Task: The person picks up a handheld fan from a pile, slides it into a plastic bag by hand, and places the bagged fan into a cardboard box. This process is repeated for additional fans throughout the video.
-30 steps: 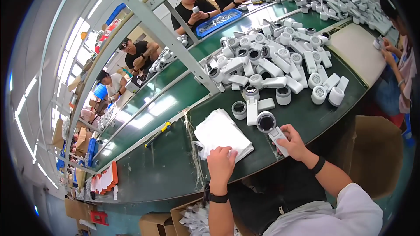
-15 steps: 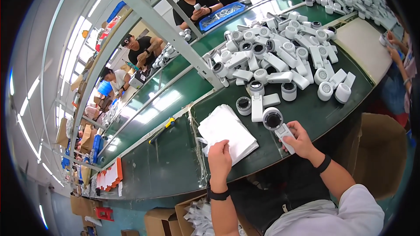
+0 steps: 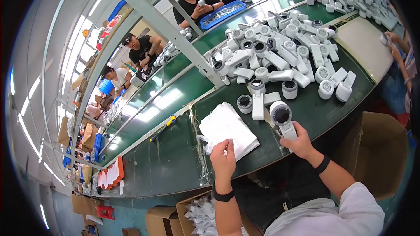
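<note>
nearest, see the left hand (image 3: 222, 164) at the near edge of the stack of thin white bags (image 3: 227, 126), with fingertips close together; cannot tell whether pinching a bag's edge. for a sure pick, probably best to roll thumb against forefinger, lifting one layer only and not shifting the pile. to its right, note the right hand (image 3: 302, 145) wrapped around the handle of the white handheld fan (image 3: 282, 117), held over the bench (image 3: 166, 161) with the dark round face up. grip by the handle alone, sparing that face from smudges. steer it clear of the loose fans (image 3: 258, 107) just beyond, and farther off, of the big heap of fans (image 3: 273, 54), likely prone to sliding if knocked.
</note>
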The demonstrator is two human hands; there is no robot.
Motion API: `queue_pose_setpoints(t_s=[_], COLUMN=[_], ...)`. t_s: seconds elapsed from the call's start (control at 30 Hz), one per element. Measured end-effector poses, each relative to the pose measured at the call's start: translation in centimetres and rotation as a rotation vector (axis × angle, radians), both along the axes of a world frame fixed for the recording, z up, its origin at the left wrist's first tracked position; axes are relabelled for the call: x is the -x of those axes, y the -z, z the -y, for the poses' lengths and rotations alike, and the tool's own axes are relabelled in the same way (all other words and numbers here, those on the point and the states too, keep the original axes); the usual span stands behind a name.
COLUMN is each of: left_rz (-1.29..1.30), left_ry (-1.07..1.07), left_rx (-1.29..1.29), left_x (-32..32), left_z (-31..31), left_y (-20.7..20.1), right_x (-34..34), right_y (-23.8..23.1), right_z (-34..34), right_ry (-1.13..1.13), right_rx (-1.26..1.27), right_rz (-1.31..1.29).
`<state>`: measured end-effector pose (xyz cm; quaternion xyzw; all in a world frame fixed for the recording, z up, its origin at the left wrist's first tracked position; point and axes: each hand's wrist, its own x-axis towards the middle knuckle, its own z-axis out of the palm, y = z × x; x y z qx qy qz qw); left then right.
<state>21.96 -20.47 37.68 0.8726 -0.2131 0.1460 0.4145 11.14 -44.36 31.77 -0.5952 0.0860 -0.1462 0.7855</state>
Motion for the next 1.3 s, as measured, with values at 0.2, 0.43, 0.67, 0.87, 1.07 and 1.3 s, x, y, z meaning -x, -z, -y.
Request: queue_pose_setpoints(t_s=[0.2, 0.43, 0.67, 0.87, 1.07, 1.3], left_rz=[-0.108, -0.438, -0.687, -0.558, -0.544, -0.518], left_ry=[0.088, 0.094, 0.090, -0.009, 0.065, 0.255], left_rx=[0.220, 0.603, 1.189, 1.010, 0.746, 0.621], left_x=[3.7, 4.9, 4.8, 4.9, 5.5, 4.7], left_z=[2.9, 3.4, 2.6, 3.3, 3.7, 2.2], left_y=[0.2, 0.3, -0.4, -1.0, -2.7, -2.4], right_x=[0.0, -3.1, -2.2, 1.8, 5.2, 1.0], right_y=[-3.8, -3.9, -5.0, -6.3, -9.6, -9.0], right_z=[-3.8, -6.7, -6.7, -3.4, 1.1, 1.5], right_ry=[-0.037, 0.114, 0.149, -0.009, -0.570, -0.797], right_rx=[-0.006, 0.085, 0.121, 0.053, 0.340, 0.360], right_rz=[0.037, -0.018, -0.035, 0.032, -0.040, -0.265])
